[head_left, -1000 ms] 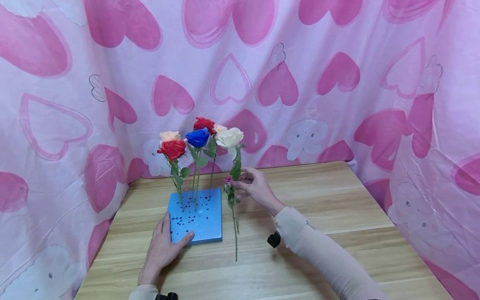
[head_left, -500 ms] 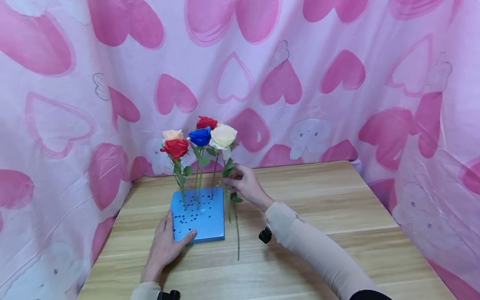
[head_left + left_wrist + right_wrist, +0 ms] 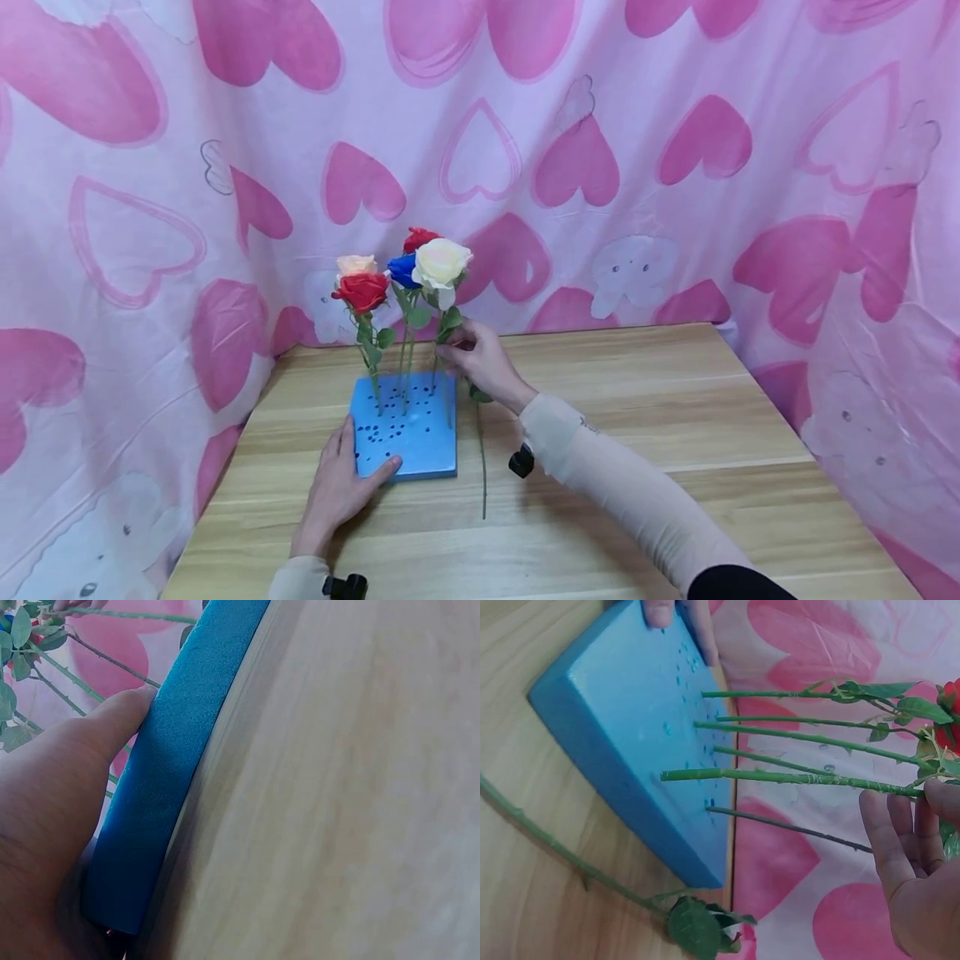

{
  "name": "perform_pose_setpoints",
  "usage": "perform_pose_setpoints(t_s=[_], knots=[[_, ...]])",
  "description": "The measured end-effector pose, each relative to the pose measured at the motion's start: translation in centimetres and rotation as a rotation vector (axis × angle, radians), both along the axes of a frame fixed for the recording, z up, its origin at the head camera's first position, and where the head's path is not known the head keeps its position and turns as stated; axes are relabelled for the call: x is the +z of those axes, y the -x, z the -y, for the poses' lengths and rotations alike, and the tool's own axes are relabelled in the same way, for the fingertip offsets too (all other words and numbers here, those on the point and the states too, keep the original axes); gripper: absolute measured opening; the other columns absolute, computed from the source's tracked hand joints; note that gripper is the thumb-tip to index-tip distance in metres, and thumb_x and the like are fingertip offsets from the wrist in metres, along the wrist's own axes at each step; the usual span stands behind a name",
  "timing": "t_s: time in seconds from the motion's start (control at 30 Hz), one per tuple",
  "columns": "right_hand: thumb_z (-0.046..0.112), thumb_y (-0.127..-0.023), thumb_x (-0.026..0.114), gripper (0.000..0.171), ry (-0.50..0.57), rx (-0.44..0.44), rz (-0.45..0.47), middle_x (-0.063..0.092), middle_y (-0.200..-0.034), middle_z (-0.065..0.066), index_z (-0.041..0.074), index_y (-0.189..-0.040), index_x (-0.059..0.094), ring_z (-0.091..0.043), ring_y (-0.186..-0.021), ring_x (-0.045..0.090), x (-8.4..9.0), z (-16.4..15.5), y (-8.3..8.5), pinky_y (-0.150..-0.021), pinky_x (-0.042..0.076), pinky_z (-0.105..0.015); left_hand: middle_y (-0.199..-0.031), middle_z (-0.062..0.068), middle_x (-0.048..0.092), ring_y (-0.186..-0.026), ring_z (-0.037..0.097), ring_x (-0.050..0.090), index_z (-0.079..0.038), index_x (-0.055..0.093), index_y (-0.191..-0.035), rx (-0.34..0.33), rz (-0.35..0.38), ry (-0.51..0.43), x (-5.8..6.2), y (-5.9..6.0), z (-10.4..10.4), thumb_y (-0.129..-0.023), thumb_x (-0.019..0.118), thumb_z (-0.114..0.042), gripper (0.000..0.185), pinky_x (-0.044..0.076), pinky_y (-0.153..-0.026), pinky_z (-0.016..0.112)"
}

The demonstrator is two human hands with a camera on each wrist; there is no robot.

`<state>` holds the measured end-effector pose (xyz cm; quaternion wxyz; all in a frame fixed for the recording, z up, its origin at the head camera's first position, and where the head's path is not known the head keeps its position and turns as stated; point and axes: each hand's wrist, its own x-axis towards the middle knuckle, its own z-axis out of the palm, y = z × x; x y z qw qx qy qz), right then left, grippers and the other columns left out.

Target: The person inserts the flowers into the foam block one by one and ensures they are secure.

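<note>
While held, cream rose (image 3: 441,262) above right hand (image 3: 480,360)

Pink heart curtain (image 3: 675,125) surrounds the wooden table (image 3: 675,400).

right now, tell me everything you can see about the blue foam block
The blue square foam block lies flat on the wooden table, a thick matte slab with many small dark holes in its top. Several artificial rose stems stand in holes toward its far side. The left hand rests against its near left corner, thumb on top. The right hand holds a cream rose's stem entering it.
</note>
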<state>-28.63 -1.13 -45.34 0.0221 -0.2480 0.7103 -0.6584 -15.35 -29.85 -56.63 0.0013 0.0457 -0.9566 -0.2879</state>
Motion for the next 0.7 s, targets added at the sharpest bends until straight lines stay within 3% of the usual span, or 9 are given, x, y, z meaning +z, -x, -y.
perform_pose_setpoints(t_s=[0.23, 0.43, 0.7], knots=[[0.005, -0.107, 0.075, 0.014, 0.024, 0.018, -0.003, 0.075, -0.113, -0.026, 0.002, -0.121, 0.073, -0.041, -0.098, 0.078, 0.3, 0.9, 0.5, -0.084, 0.070, -0.053, -0.181, 0.034, 0.011, -0.166, 0.055, 0.018, -0.003, 0.001, -0.178, -0.007, -0.024, -0.002, -0.3, 0.0, 0.1, -0.094, 0.066, -0.085, 0.134, 0.023, -0.133, 0.070], [0.002, -0.107, 0.074, 0.021, 0.031, 0.013, 0.009, 0.075, -0.113, -0.018, 0.001, -0.128, 0.073, -0.030, -0.099, 0.078, 0.0, 1.2, 0.8, -0.088, 0.069, -0.056, -0.181, 0.034, 0.011, -0.166, 0.055, 0.018, -0.003, 0.002, -0.178, -0.017, -0.034, -0.011, -0.7, 0.0, 0.0, -0.095, 0.067, -0.083, 0.133, 0.024, -0.132, 0.070], [0.006, -0.108, 0.073, 0.024, 0.007, -0.004, 0.016, 0.075, -0.116, -0.015, 0.007, -0.132, 0.073, -0.041, -0.106, 0.077, 0.1, 1.5, 1.3, -0.088, 0.070, -0.050, -0.182, 0.034, 0.010, -0.166, 0.055, 0.018, -0.003, 0.001, -0.178, -0.005, -0.036, -0.008, -0.6, 0.2, 0.2, -0.095, 0.067, -0.083, 0.133, 0.024, -0.132, 0.071]])
